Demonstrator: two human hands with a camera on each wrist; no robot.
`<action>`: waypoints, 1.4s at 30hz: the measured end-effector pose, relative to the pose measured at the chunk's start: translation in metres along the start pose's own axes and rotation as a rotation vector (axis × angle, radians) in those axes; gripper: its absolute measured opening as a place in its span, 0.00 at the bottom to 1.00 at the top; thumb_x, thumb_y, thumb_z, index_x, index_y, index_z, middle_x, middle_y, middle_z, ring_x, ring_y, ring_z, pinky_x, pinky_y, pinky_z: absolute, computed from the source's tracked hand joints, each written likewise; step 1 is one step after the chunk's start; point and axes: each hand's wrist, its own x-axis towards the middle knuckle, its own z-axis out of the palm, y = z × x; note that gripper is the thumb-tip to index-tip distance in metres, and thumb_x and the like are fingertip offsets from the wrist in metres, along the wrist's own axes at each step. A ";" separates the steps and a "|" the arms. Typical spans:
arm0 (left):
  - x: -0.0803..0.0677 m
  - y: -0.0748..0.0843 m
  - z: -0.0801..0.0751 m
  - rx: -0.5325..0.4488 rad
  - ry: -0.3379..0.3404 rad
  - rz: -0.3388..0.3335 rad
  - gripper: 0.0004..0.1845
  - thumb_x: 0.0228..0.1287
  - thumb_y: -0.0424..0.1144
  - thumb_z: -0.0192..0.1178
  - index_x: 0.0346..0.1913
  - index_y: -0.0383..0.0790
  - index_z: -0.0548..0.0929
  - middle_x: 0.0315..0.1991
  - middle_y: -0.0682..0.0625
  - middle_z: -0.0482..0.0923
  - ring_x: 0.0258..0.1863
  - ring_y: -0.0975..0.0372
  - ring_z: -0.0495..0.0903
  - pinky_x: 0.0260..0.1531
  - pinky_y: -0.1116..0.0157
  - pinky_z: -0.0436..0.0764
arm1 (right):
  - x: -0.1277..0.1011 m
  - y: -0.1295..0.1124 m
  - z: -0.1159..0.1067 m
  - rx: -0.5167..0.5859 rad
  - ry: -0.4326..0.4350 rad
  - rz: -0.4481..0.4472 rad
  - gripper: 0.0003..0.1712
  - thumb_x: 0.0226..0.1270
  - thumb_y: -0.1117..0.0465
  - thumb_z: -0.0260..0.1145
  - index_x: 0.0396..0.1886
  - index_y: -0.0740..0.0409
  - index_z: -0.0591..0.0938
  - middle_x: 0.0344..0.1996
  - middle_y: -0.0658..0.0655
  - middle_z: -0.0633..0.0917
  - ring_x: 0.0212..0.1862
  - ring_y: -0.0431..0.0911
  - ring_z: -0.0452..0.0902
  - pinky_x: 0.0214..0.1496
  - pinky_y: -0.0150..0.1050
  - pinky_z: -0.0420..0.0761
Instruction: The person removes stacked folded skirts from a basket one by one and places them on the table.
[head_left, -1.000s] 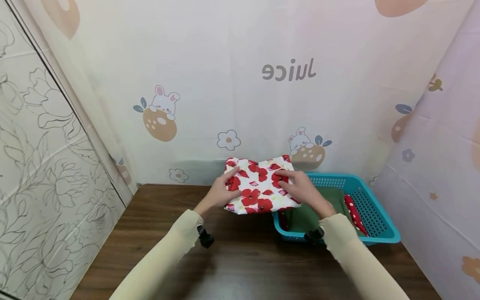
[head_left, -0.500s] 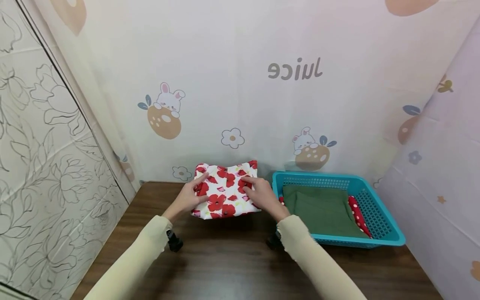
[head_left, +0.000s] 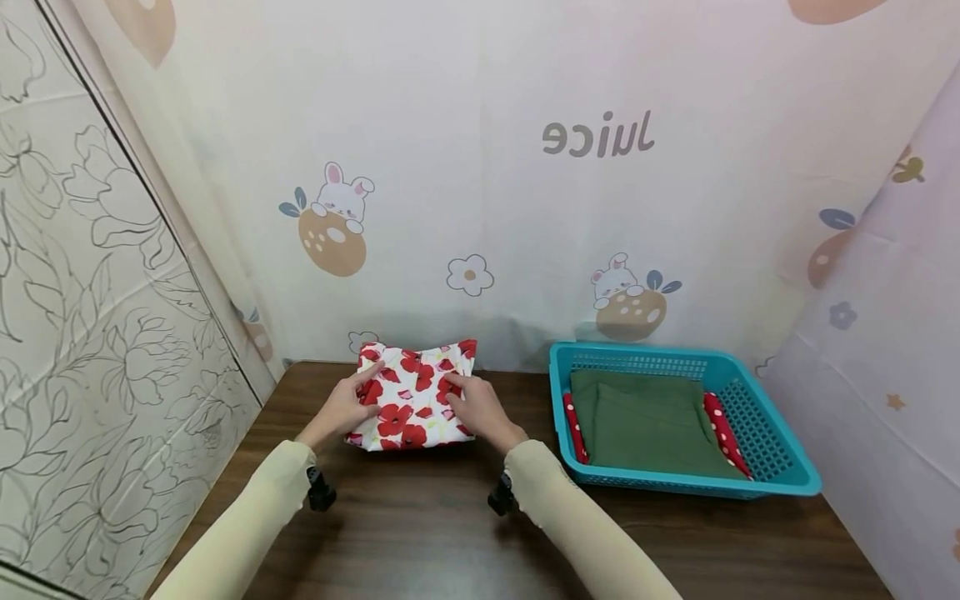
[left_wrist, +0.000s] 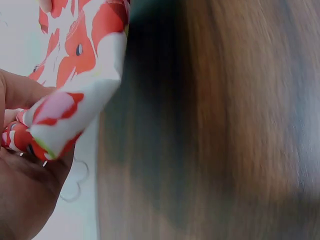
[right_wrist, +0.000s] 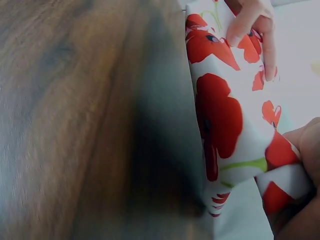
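Folded cloth (head_left: 412, 404), up above wooden surface (head_left: 420, 533), gripped at left and right ends! Sits over far edge, left of middle, toward far left corner. White ground, big red poppies, dark centres, pink petals, touches of yellow-green. Shape roughly oblong, long sides running left to right, printed face toward head camera. Far side dips mid-length, far corners peak. Left end rounded into thick fold; right end shows more than one layer. Near side creased, slightly uneven.

Brown wood-grain table (head_left: 405, 533), pale rabbit-print backdrop (head_left: 420, 125), mirrored "Juice" lettering (head_left: 598, 138), line-drawn flower panel (head_left: 112, 275)
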 end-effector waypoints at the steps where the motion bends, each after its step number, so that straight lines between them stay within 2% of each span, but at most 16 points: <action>1: 0.000 -0.003 -0.001 0.005 0.002 0.001 0.45 0.63 0.31 0.67 0.81 0.49 0.60 0.79 0.34 0.59 0.77 0.38 0.57 0.71 0.35 0.64 | 0.001 0.000 0.004 0.011 -0.015 -0.003 0.25 0.75 0.62 0.66 0.69 0.59 0.79 0.63 0.64 0.83 0.39 0.49 0.81 0.42 0.41 0.87; 3: -0.001 -0.010 -0.004 -0.002 0.007 -0.006 0.45 0.63 0.29 0.66 0.81 0.47 0.61 0.79 0.33 0.59 0.78 0.38 0.56 0.72 0.35 0.63 | 0.003 -0.002 0.012 0.037 -0.043 -0.010 0.26 0.75 0.63 0.65 0.71 0.59 0.77 0.59 0.65 0.84 0.26 0.47 0.74 0.29 0.36 0.81; 4: -0.001 -0.013 -0.005 0.001 0.011 -0.010 0.45 0.62 0.29 0.66 0.81 0.47 0.60 0.79 0.33 0.59 0.78 0.38 0.57 0.72 0.35 0.63 | 0.004 -0.002 0.015 0.053 -0.055 -0.013 0.26 0.76 0.63 0.64 0.71 0.60 0.77 0.59 0.66 0.84 0.22 0.45 0.70 0.25 0.34 0.77; 7: -0.002 -0.022 -0.010 0.029 0.021 -0.008 0.45 0.62 0.28 0.65 0.81 0.45 0.60 0.78 0.32 0.59 0.78 0.37 0.56 0.72 0.35 0.62 | 0.008 -0.002 0.025 0.070 -0.085 -0.023 0.26 0.77 0.64 0.62 0.72 0.59 0.76 0.47 0.64 0.86 0.15 0.41 0.62 0.21 0.31 0.71; 10: -0.004 -0.029 -0.015 0.067 0.028 -0.021 0.45 0.61 0.27 0.64 0.81 0.44 0.60 0.78 0.31 0.58 0.77 0.36 0.57 0.71 0.35 0.63 | 0.012 -0.004 0.033 0.086 -0.115 -0.019 0.27 0.77 0.64 0.62 0.73 0.58 0.75 0.37 0.58 0.85 0.14 0.40 0.61 0.20 0.31 0.70; 12: -0.004 -0.033 -0.017 0.079 0.030 -0.036 0.45 0.61 0.27 0.64 0.81 0.44 0.60 0.78 0.31 0.58 0.77 0.36 0.56 0.71 0.35 0.63 | 0.014 -0.005 0.038 0.093 -0.135 -0.018 0.27 0.77 0.64 0.61 0.74 0.58 0.74 0.28 0.56 0.81 0.11 0.40 0.60 0.18 0.31 0.69; 14: -0.004 -0.038 -0.017 0.100 0.033 -0.039 0.45 0.61 0.26 0.64 0.81 0.43 0.60 0.78 0.30 0.58 0.77 0.35 0.57 0.71 0.35 0.63 | 0.014 -0.007 0.042 0.098 -0.153 -0.013 0.28 0.77 0.64 0.61 0.74 0.58 0.73 0.23 0.57 0.79 0.10 0.40 0.59 0.17 0.31 0.68; 16: -0.005 -0.043 -0.018 0.119 0.034 -0.031 0.45 0.61 0.26 0.63 0.81 0.42 0.60 0.78 0.29 0.58 0.77 0.35 0.57 0.70 0.35 0.63 | 0.014 -0.007 0.047 0.092 -0.167 -0.018 0.28 0.77 0.65 0.60 0.74 0.59 0.73 0.24 0.61 0.79 0.10 0.40 0.58 0.17 0.31 0.67; 18: -0.005 -0.048 -0.018 0.134 0.037 -0.034 0.45 0.60 0.25 0.63 0.80 0.41 0.60 0.77 0.29 0.59 0.77 0.35 0.57 0.70 0.35 0.64 | 0.014 -0.007 0.051 0.081 -0.180 -0.017 0.28 0.77 0.64 0.61 0.75 0.59 0.73 0.33 0.64 0.85 0.11 0.40 0.58 0.18 0.31 0.68; 22: -0.005 -0.054 -0.020 0.147 0.035 -0.056 0.45 0.59 0.23 0.62 0.81 0.40 0.59 0.78 0.28 0.57 0.77 0.34 0.57 0.70 0.35 0.64 | 0.016 -0.010 0.058 0.043 -0.203 -0.016 0.29 0.77 0.64 0.62 0.75 0.59 0.72 0.43 0.66 0.86 0.13 0.39 0.59 0.20 0.30 0.70; 23: -0.005 -0.054 -0.021 0.146 0.035 -0.066 0.45 0.59 0.22 0.61 0.81 0.40 0.59 0.78 0.28 0.56 0.77 0.35 0.57 0.70 0.35 0.64 | 0.017 -0.010 0.060 0.040 -0.204 -0.016 0.29 0.76 0.64 0.62 0.75 0.60 0.72 0.48 0.65 0.87 0.13 0.39 0.59 0.21 0.30 0.71; 25: -0.003 -0.056 -0.022 0.150 0.029 -0.074 0.46 0.59 0.22 0.60 0.81 0.40 0.58 0.78 0.28 0.55 0.77 0.35 0.57 0.70 0.35 0.64 | 0.019 -0.011 0.062 0.033 -0.211 -0.009 0.29 0.76 0.64 0.62 0.75 0.60 0.72 0.50 0.65 0.87 0.14 0.40 0.59 0.22 0.30 0.71; 29: -0.001 -0.058 -0.022 0.165 0.017 -0.099 0.46 0.59 0.21 0.59 0.81 0.39 0.57 0.78 0.27 0.53 0.77 0.35 0.57 0.70 0.36 0.66 | 0.022 -0.013 0.067 0.027 -0.240 0.011 0.30 0.76 0.64 0.63 0.75 0.61 0.71 0.67 0.63 0.80 0.18 0.41 0.63 0.26 0.29 0.74; 35: 0.001 -0.065 -0.023 0.193 -0.008 -0.127 0.46 0.59 0.21 0.59 0.81 0.35 0.56 0.78 0.25 0.53 0.76 0.34 0.57 0.69 0.35 0.65 | 0.025 -0.014 0.071 0.004 -0.287 0.035 0.31 0.76 0.64 0.62 0.76 0.62 0.69 0.72 0.61 0.75 0.29 0.45 0.72 0.31 0.31 0.77; 39: 0.003 -0.069 -0.025 0.202 -0.012 -0.129 0.47 0.57 0.20 0.58 0.81 0.33 0.54 0.78 0.25 0.52 0.76 0.34 0.57 0.70 0.35 0.65 | 0.026 -0.014 0.075 -0.047 -0.303 0.024 0.32 0.76 0.63 0.63 0.76 0.63 0.69 0.72 0.60 0.75 0.41 0.45 0.78 0.40 0.33 0.81; 42: 0.004 -0.071 -0.026 0.216 -0.002 -0.137 0.47 0.56 0.19 0.58 0.81 0.31 0.54 0.78 0.25 0.52 0.76 0.34 0.57 0.70 0.36 0.65 | 0.027 -0.014 0.078 -0.087 -0.311 -0.008 0.34 0.75 0.62 0.63 0.77 0.64 0.67 0.72 0.61 0.75 0.53 0.44 0.79 0.52 0.34 0.83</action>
